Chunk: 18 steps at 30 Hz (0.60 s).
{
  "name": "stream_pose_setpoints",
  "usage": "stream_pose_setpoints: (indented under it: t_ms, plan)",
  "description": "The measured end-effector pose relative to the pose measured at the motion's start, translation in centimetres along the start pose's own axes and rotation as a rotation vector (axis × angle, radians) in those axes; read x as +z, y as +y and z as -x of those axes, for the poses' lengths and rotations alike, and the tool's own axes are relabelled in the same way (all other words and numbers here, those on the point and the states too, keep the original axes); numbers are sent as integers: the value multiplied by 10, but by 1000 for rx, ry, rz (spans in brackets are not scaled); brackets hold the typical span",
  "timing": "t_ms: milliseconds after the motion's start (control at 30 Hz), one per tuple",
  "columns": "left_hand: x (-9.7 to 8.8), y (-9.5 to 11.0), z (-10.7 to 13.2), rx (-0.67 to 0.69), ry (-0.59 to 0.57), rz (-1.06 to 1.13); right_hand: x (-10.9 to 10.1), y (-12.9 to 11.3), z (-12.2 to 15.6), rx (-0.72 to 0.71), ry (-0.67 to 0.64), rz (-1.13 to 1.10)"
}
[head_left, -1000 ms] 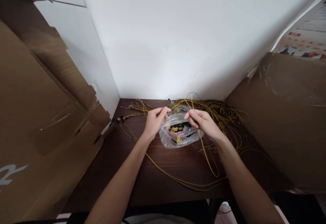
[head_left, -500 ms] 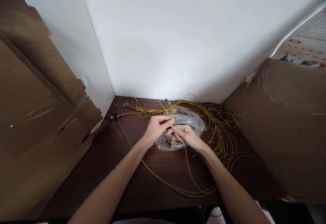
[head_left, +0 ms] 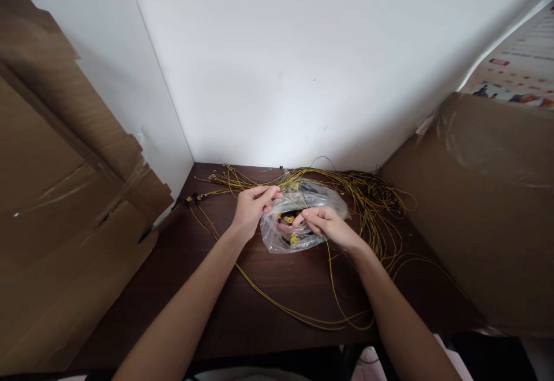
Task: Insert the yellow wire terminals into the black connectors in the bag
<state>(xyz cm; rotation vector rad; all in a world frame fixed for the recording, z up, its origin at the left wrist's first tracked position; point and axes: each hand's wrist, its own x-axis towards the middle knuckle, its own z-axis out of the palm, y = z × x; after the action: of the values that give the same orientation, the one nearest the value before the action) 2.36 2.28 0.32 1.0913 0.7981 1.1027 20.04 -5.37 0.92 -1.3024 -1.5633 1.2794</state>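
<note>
A clear plastic bag [head_left: 322,196] holding small black and yellow parts lies on the dark wooden table [head_left: 268,288]. My left hand [head_left: 251,209] is closed, pinching a thin yellow wire [head_left: 337,297] at the bag's left side. My right hand [head_left: 325,225] is closed in a pinch on the same wire just in front of the bag. The wire runs from my right hand down toward the table's front edge and loops back.
A tangle of yellow wires [head_left: 372,199] fills the back right of the table, against the white wall. A small black and yellow connector [head_left: 190,200] lies at the back left. Cardboard sheets stand at the left [head_left: 69,196] and right [head_left: 485,208].
Both hands first held the bag's rim apart, then met over the bag. Now they have parted a little, with the yellow wire stretched between them.
</note>
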Motion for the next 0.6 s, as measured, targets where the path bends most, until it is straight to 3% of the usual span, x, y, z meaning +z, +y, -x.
stream_pose_setpoints:
  t_ms: [367, 500, 600]
  plan:
    - [20, -5, 17, 54, -200, -256, 4, 2, -5, -14, 238, -152]
    - [21, -8, 17, 56, -185, -245, 4, 6, -7, 18, 342, -185]
    - [20, -7, 16, 54, -157, -235, 0, 9, -8, -43, 494, -71]
